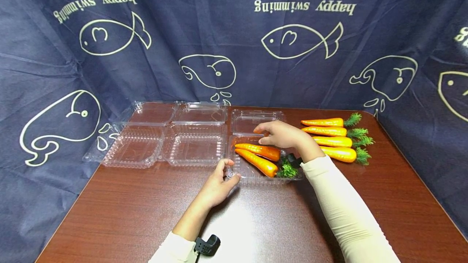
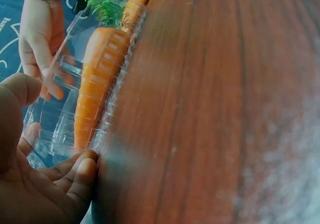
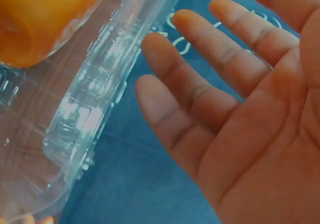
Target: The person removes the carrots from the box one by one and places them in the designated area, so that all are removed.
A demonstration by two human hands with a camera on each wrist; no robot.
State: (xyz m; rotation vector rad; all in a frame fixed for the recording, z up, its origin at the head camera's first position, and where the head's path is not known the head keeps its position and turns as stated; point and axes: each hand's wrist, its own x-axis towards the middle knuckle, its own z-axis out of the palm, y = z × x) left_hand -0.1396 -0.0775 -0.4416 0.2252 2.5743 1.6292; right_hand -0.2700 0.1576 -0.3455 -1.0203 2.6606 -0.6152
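Two orange carrots [image 1: 257, 163] with green tops [image 1: 287, 169] lie in a clear plastic clamshell box [image 1: 243, 173] at the middle of the table. My left hand [image 1: 215, 188] grips the box's near left corner between thumb and fingers; the left wrist view shows a carrot [image 2: 100, 79] behind the ribbed clear wall. Over the far part of the box hovers my right hand [image 1: 287, 135], palm down with nothing in it. In the right wrist view, the right hand's fingers [image 3: 200, 94] are spread and stand apart from the box edge [image 3: 95, 94].
Several carrots [image 1: 334, 141] with green tops lie in a stack of rows at the right of the table. Two more opened clear boxes [image 1: 195, 145] [image 1: 133, 147] stand side by side at the left. A dark blue printed curtain [image 1: 234, 19] hangs behind the table.
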